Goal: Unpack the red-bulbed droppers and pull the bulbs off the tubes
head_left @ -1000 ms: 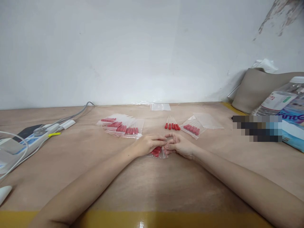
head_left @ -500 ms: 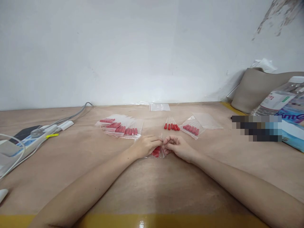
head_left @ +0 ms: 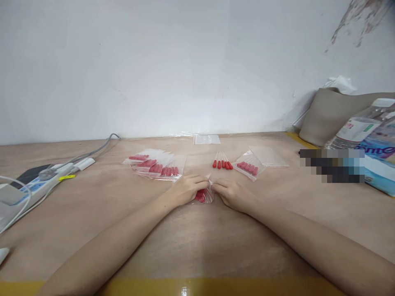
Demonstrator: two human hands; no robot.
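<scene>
Both hands hold a small clear zip bag (head_left: 201, 196) with red-tipped sticks inside, low over the table. My left hand (head_left: 189, 188) is closed on the bag's left and upper side and hides part of it. At the bag's right edge, by the red seal line, my right hand (head_left: 230, 192) pinches with thumb and fingers. Just beyond the hands lie several loose droppers or sticks with red bulb-like ends (head_left: 222, 165). A filled zip bag (head_left: 248, 167) rests to their right, and a fanned pile of filled zip bags (head_left: 156, 166) to their left.
Flat unfilled bags (head_left: 268, 157) lie at the right, and another bag (head_left: 206, 139) sits near the wall. A power strip (head_left: 40, 187) with cables is on the left. On the right stand a plastic bottle (head_left: 354, 129), a grey-brown container (head_left: 319, 115) and a blue packet (head_left: 381, 176).
My right hand has turned, its fingers now closing together at the bag's edge. The left hand keeps its hold, and the bag's right side has shifted slightly.
</scene>
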